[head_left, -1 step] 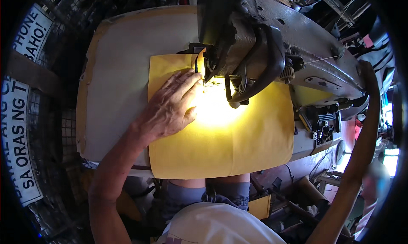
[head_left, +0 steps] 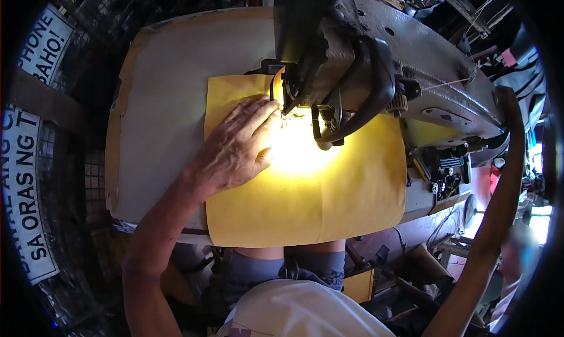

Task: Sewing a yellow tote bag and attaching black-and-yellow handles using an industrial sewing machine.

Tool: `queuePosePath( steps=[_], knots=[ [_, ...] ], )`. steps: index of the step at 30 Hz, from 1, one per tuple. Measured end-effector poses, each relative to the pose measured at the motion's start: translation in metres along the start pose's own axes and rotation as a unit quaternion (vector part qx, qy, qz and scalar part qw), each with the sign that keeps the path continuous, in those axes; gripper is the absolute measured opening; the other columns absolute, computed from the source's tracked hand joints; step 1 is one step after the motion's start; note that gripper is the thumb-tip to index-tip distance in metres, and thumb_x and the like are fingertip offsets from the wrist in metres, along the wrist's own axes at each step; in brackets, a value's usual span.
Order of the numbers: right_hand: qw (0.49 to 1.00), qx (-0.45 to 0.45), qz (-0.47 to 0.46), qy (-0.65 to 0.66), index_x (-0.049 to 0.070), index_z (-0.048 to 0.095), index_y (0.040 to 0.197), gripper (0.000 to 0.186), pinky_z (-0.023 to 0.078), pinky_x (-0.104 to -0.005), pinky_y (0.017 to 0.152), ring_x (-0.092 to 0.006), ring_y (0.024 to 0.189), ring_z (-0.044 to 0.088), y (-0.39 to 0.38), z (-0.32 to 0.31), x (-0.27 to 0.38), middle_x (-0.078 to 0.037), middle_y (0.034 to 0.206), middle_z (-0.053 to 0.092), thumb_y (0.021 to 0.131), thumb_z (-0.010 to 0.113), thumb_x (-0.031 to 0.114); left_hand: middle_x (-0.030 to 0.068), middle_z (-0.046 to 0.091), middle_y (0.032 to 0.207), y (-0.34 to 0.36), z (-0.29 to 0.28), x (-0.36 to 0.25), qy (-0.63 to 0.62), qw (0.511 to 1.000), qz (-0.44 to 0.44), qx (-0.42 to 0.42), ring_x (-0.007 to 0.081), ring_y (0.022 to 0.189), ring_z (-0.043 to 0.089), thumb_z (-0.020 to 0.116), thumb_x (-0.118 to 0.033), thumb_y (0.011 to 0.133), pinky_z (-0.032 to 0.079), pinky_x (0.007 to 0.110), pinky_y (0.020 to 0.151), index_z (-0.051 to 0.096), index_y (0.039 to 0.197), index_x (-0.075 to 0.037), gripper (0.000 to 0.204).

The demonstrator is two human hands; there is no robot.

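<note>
The left hand (head_left: 235, 149) is lying flat, palm down, on a sheet of yellow fabric (head_left: 329, 196), its fingers (head_left: 258, 116) spread a little and closed on nothing, simply pressing the cloth against the pale sewing table (head_left: 164, 113). The fingertips are pointing up and to the right, toward the presser foot and needle (head_left: 281, 99) of an industrial sewing machine (head_left: 382, 61), which are sitting just beyond the index finger, very near it but apart as far as the glare allows telling. A bright lamp spot is washing out the cloth immediately right of the thumb, so the stitch line there is too blown out to read.

The fabric is spreading mostly to the right of and below the hand, its long side running left to right across the table, its near edge hanging over the table's front toward the person's lap. The machine's arm is crossing above the cloth on the far right side of the hand.

The right arm (head_left: 499, 196) is reaching up along the picture's right edge, well apart from the cloth, toward the machine's far end. Its hand is hidden behind the machine body there, so whether it is gripping anything cannot be told. The left hand is by far the nearer one to the needle.
</note>
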State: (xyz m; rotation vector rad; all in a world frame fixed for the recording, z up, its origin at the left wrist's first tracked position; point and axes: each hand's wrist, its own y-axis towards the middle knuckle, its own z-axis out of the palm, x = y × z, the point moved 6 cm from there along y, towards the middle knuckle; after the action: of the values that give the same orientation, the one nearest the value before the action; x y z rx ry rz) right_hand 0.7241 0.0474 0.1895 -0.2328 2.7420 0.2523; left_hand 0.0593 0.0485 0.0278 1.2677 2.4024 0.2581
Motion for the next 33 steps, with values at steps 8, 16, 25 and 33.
queuePosePath(
  steps=[8,16,25,33],
  knots=[
    [0.800,-0.288,0.394,0.350,-0.002,0.057,0.131,0.034,0.041,-0.0386,0.106,-0.0267,0.127,0.052,-0.167,0.136,0.071,-0.018,0.139,0.053,0.100,0.048,0.009,0.0247,0.054,0.134,0.004,0.004,0.005,-0.006,1.000,-0.018,-0.019,0.0377,0.126,0.052,0.066,-0.016,0.081,0.036,0.047,0.114,0.055,0.126,0.009,0.053],
    [0.830,-0.300,0.401,0.245,-0.001,0.045,0.141,0.045,0.041,-0.0388,0.105,-0.0293,0.124,0.053,-0.214,0.068,0.195,-0.020,0.137,0.054,0.104,0.050,0.024,0.0214,0.054,0.136,0.000,0.001,0.006,-0.014,1.000,-0.009,0.004,0.0354,0.128,0.050,0.063,-0.012,0.082,0.038,0.044,0.113,0.056,0.127,0.006,0.049],
    [0.551,-0.136,0.478,0.670,0.016,0.008,0.159,0.089,0.054,-0.0324,0.074,-0.0186,0.081,0.065,-0.223,0.027,0.521,-0.015,0.096,0.067,0.093,0.067,0.013,0.0173,0.051,0.139,0.047,-0.002,0.038,0.000,0.996,0.032,0.083,0.0351,0.136,0.042,0.054,-0.008,0.094,0.030,0.046,0.118,0.060,0.123,-0.001,0.030],
    [0.630,-0.034,0.469,0.618,0.011,0.022,0.155,0.078,0.049,-0.0223,0.058,-0.0104,0.067,0.061,-0.180,-0.002,0.525,-0.008,0.082,0.067,0.091,0.066,0.003,0.0158,0.051,0.140,0.050,0.018,0.058,0.024,0.989,0.049,0.138,0.0325,0.144,0.032,0.049,-0.019,0.100,0.024,0.046,0.121,0.057,0.121,0.000,0.030]
  ],
)
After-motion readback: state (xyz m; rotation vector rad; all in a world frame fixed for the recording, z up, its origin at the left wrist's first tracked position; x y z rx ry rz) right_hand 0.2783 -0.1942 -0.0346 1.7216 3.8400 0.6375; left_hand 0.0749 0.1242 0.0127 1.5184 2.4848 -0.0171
